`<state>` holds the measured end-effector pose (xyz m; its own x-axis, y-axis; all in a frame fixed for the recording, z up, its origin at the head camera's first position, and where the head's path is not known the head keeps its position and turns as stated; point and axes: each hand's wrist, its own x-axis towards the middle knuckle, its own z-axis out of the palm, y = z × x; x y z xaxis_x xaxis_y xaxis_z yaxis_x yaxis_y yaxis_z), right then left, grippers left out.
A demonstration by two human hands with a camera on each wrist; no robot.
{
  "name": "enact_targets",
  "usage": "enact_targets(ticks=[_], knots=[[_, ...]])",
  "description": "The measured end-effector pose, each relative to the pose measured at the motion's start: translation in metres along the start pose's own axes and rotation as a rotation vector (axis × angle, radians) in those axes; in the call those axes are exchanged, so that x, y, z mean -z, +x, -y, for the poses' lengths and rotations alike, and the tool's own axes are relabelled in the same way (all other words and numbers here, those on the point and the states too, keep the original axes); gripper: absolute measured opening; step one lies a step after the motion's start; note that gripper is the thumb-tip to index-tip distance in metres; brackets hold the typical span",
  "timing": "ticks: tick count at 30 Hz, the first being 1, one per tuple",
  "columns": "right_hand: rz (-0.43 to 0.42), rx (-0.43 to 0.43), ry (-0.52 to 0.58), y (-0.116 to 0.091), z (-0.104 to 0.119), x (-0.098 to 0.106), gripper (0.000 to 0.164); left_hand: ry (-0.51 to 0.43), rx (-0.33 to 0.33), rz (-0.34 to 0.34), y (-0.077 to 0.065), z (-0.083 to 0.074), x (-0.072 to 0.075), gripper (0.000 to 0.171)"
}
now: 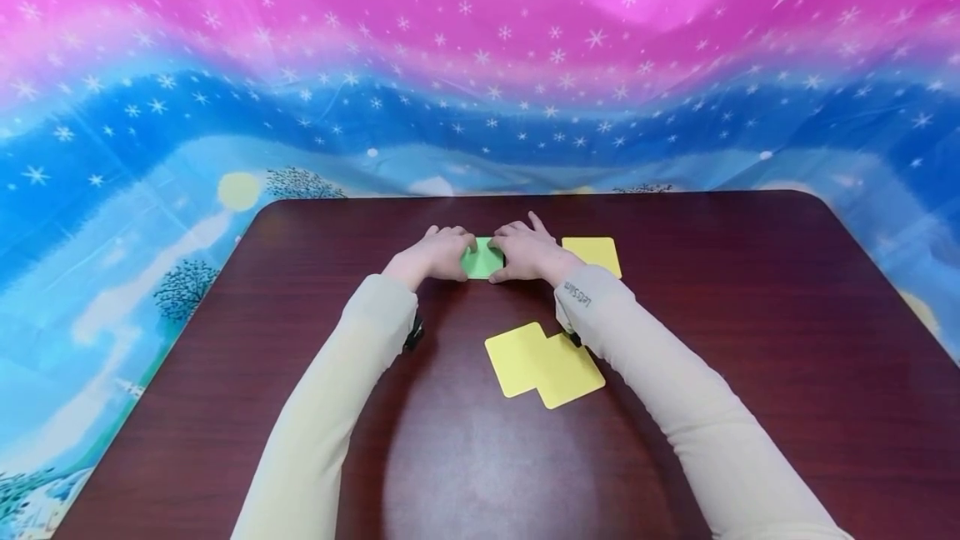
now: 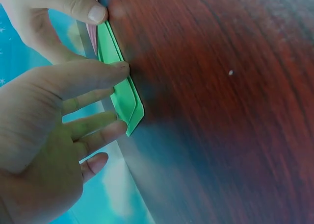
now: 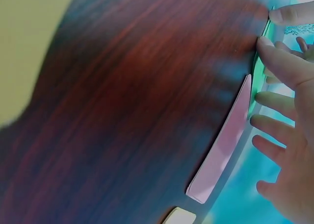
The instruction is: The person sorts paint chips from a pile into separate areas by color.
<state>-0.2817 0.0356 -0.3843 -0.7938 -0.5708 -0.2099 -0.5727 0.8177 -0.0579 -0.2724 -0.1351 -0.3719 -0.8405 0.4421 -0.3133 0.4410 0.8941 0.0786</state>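
Green cards (image 1: 483, 258) lie between my two hands on the dark wooden table. At least two layers show in the left wrist view, slightly offset. My left hand (image 1: 438, 255) holds their left end, thumb at the near edge and fingers at the far one. On the right end, my right hand (image 1: 527, 253) grips in the same way, its outer fingers spread. Beside the green cards, a pink card (image 3: 221, 145) lies below my right hand in the right wrist view; that hand hides it in the head view.
A yellow card (image 1: 592, 253) lies right of my right hand. Nearer to me, two yellow cards (image 1: 517, 358) overlap, close by the right sleeve (image 1: 637, 348). A printed cloth (image 1: 480, 73) hangs behind the table's far edge (image 1: 712, 194).
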Motion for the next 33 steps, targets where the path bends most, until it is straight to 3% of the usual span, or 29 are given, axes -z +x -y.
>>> enact_targets(ticks=[12,17,22,33], knots=[[-0.069,0.072,-0.011,-0.017,-0.003,0.006,0.071,-0.010,-0.010,-0.112,-0.020,0.000,0.000,0.051],[-0.097,0.122,-0.007,-0.034,-0.003,0.007,0.070,0.013,-0.018,-0.164,-0.030,-0.011,-0.001,0.049],[-0.087,0.154,-0.024,-0.053,-0.005,0.003,0.070,0.040,-0.043,-0.161,-0.036,-0.026,-0.007,0.047],[-0.148,0.187,-0.012,-0.091,-0.013,-0.005,0.069,0.078,-0.106,-0.214,-0.047,-0.060,-0.010,0.042]])
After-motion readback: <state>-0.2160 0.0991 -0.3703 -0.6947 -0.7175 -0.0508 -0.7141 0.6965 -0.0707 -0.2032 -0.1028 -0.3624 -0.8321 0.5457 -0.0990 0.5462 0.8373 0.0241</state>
